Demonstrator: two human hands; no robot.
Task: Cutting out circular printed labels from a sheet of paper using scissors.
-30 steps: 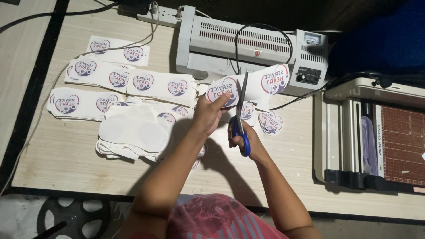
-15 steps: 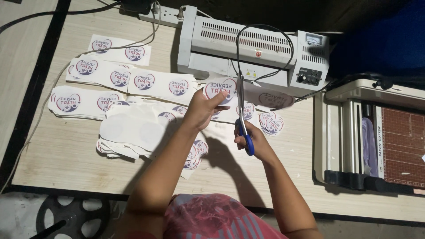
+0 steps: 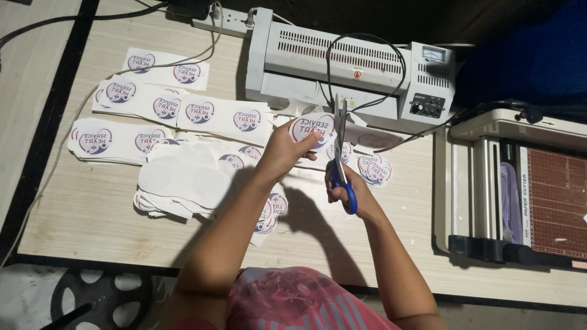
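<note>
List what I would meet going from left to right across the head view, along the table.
Rectangular printed sheets → blank white cut-outs → left hand with round sticker → blue-handled scissors in right hand → paper cutter.

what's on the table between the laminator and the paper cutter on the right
In the head view, the strip of wooden table between the laminator and the paper cutter holds only a black cable crossing it.
</note>
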